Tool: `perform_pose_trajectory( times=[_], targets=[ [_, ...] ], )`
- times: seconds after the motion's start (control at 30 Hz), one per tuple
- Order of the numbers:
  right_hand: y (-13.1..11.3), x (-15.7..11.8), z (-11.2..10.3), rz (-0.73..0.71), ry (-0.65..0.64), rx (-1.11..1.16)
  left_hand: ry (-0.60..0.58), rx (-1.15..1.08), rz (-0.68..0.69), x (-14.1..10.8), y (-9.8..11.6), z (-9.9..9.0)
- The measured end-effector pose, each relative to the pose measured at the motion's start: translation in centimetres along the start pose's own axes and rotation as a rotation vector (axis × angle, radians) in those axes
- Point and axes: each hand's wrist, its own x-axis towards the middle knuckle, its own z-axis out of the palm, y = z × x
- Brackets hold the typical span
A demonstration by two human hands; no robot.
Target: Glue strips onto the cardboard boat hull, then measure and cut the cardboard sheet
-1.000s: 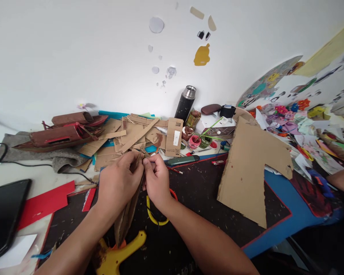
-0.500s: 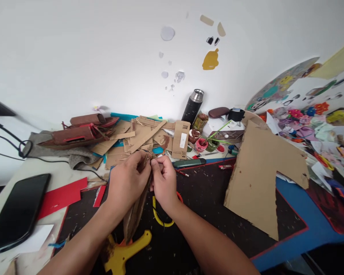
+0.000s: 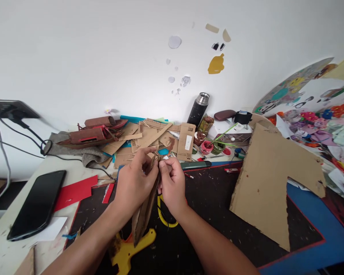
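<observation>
A long, narrow piece of folded cardboard (image 3: 143,217) points from my fingers down toward the yellow glue gun (image 3: 126,254). My left hand (image 3: 136,179) grips its upper end between thumb and fingers, with the index finger raised a little. Close beside it, my right hand (image 3: 172,187) pinches the same end, thumb against curled fingers. The fingertips hide exactly how the tip is held. Yellow-handled scissors (image 3: 164,217) lie partly behind my right hand on the dark mat (image 3: 209,214).
Cardboard scraps (image 3: 149,133) and a brown model boat (image 3: 88,136) lie at the back. A black flask (image 3: 199,110) stands behind paint pots (image 3: 206,147). To the right rests a large cardboard sheet (image 3: 260,183); at left are a phone (image 3: 37,204) and red card (image 3: 76,194).
The whole view has shifted, so things appear farther right and slightly lower. My left index finger has lifted and straightened somewhat; both hands remain at the cardboard's upper end.
</observation>
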Motion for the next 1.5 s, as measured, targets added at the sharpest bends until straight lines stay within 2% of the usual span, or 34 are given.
perform_pose_trajectory(
  times=[0.33,0.63,1.07,1.5],
  targets=[
    [-1.0,-0.5,0.0,-0.003,-0.003,0.021,0.004,-0.071,-0.010,0.0,1.0,-0.5],
    [-1.1,-0.6,-0.1,0.015,-0.014,0.043,-0.028,-0.160,-0.026,-0.1,1.0,-0.9],
    [-0.9,-0.1,-0.2,0.159,-0.041,0.223,-0.036,-0.216,-0.036,-0.1,1.2,-1.0],
    [-1.1,-0.1,-0.4,0.241,-0.062,0.260,-0.057,-0.334,-0.067,0.2,1.7,-1.2]
  ],
)
